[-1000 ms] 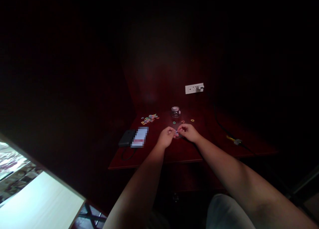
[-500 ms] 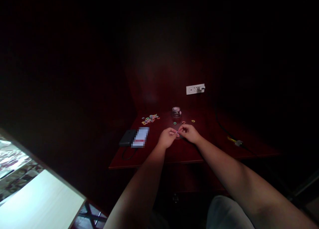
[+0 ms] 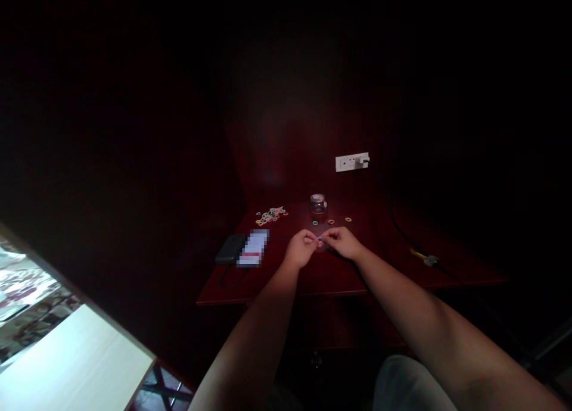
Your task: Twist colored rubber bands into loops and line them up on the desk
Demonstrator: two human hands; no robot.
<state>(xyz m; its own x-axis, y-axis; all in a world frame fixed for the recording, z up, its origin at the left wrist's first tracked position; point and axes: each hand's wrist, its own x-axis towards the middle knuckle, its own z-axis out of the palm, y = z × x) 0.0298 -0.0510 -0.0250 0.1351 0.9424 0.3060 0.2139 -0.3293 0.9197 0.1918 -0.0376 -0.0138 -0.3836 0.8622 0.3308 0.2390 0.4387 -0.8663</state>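
My left hand (image 3: 301, 249) and my right hand (image 3: 344, 242) meet over the dark red desk (image 3: 277, 280), fingertips pinched close together. Between them is a small purple elastic hair band (image 3: 320, 239), partly hidden by the fingers. Just beyond the hands lie three single bands in a loose row: a green band (image 3: 315, 223), a reddish-pink band (image 3: 331, 222) and a yellow band (image 3: 348, 220). Behind the row stands a small clear jar (image 3: 317, 205). To the left, a pile of many-coloured bands (image 3: 270, 216) is spread on the desk.
A phone (image 3: 253, 248) with a lit, blurred screen lies left of my hands, beside a black box-shaped device (image 3: 230, 249) with a cable. A wall socket (image 3: 352, 162) holds a plug. On the right is a yellow cable (image 3: 417, 254). A pale tabletop (image 3: 75, 363) is at lower left.
The whole view has shifted slightly, so the desk things sit a little lower and further right. Both hands keep their pinch on the purple band, with only small finger movement.
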